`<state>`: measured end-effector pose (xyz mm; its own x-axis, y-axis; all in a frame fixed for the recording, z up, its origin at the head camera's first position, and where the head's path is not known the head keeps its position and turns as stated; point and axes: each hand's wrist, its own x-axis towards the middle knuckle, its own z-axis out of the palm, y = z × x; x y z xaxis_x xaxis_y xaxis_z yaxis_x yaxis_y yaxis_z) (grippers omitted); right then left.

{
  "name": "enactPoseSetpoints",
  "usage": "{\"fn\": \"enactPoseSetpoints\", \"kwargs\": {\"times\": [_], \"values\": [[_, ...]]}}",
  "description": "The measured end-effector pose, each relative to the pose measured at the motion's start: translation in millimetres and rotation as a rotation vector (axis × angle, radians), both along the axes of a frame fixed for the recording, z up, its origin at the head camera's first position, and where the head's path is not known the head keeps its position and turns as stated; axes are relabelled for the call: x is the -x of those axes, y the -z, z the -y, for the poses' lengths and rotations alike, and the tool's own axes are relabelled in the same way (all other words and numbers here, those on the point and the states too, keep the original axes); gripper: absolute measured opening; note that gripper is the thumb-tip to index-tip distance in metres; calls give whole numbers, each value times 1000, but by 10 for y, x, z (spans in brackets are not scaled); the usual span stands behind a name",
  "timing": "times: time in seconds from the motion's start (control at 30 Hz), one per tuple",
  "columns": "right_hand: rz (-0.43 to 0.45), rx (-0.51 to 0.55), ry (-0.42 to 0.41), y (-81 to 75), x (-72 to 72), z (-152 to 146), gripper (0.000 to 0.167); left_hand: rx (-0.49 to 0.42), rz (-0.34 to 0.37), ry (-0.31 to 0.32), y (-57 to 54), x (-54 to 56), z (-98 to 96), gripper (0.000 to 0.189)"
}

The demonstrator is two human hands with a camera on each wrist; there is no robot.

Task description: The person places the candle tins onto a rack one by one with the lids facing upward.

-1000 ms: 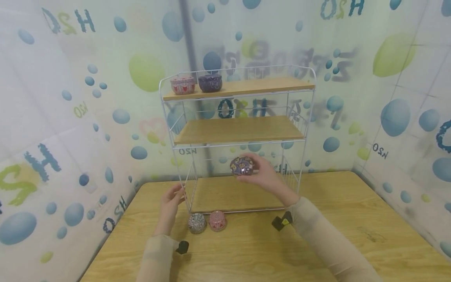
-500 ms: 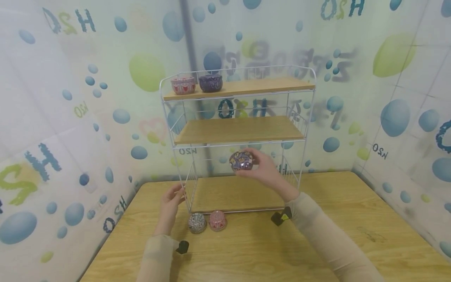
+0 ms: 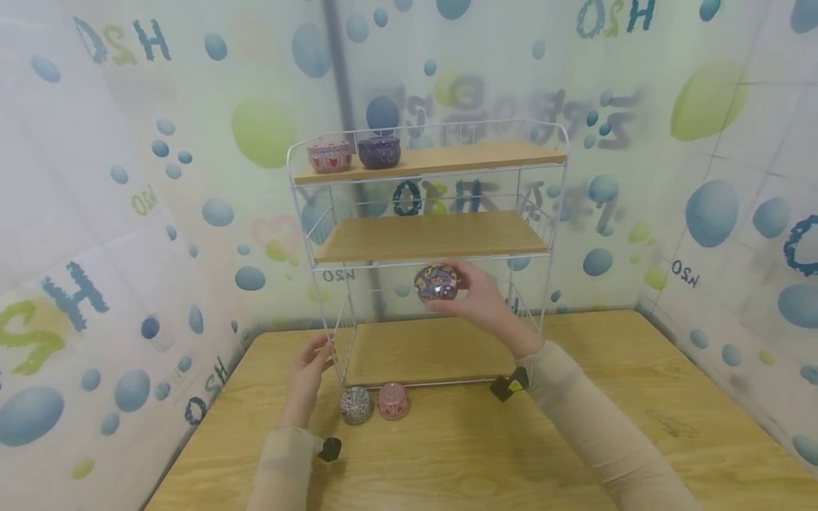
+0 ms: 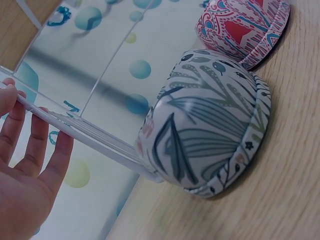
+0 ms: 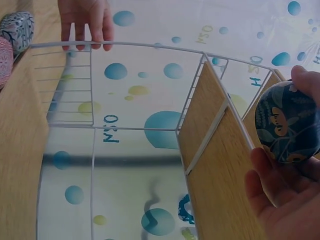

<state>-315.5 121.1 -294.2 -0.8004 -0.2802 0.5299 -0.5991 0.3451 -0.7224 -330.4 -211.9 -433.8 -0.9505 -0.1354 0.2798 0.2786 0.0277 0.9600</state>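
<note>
Your right hand (image 3: 478,298) grips the dark floral tin (image 3: 436,283) from its right, wide axis near level; from the head view it sits just below the middle shelf's (image 3: 434,235) front edge. Right hand's nearer that edge; your left hand (image 3: 308,372) pinches the rack's left front post (image 4: 90,137).

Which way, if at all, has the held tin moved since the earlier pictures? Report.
Yes, upward: in the head view, the held tin now sits closer beneath the middle shelf.
</note>
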Motion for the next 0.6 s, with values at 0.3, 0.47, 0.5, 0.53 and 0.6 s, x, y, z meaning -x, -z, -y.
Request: {"fn": "enactPoseSetpoints", "kwargs": {"times": [0.3,0.47,0.5,0.53,0.6], "values": [[-17,8,6,-94,-32,19,70,22,-16,-9,145,62,25,33],[-40,8,7,-147,-29,22,68,14,-34,-18,146,75,18,34],[-48,8,9,-158,-26,19,68,13,-37,-19,139,79,17,34],[-58,7,11,-170,-22,15,68,9,-38,-16,131,81,17,34],[-72,11,17,-191,-15,8,67,7,-34,-11,113,80,15,34]]}}
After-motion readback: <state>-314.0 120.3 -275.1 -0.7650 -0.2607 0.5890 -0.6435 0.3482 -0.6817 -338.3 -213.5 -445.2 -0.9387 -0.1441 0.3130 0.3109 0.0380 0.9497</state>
